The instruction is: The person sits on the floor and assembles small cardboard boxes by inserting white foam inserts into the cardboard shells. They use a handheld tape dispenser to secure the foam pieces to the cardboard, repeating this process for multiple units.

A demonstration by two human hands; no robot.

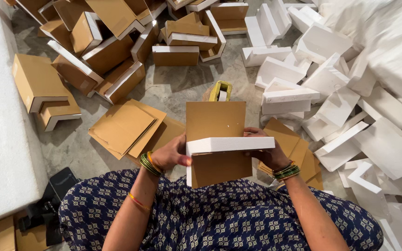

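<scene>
So I'm looking down at my lap here, sitting on the concrete floor (182, 88) in a blue patterned dress. I've got a white foam corner piece (229, 145) held up in front of me, with a brown cardboard sheet (216, 122) laid against it. The cardboard stands up behind the foam's top edge and more brown shows below it, down toward my knees.

My left hand (169, 155) is on the left end of the piece, fingers curled around the edge with the thumb pressed on the front, so it's gripping, not spread. My right hand (265, 155) is mostly tucked behind and under the right end of the foam. I can see a couple of fingers poking above the foam bar by the cardboard's right edge, so it's clamped on too, though the piece hides most of the grip. The piece sits squarely between both hands, touching both.

Just past the top of the cardboard there's a yellow tape dispenser (220, 90) on the floor. To my left, near my left hand, lies a stack of flat cardboard sheets (126, 126). Further up left is a heap of cardboard-covered foam corners (103, 46). Off to my right is a big pile of bare white foam pieces (340, 93). A few more cardboard sheets (298, 148) lie under my right wrist.
</scene>
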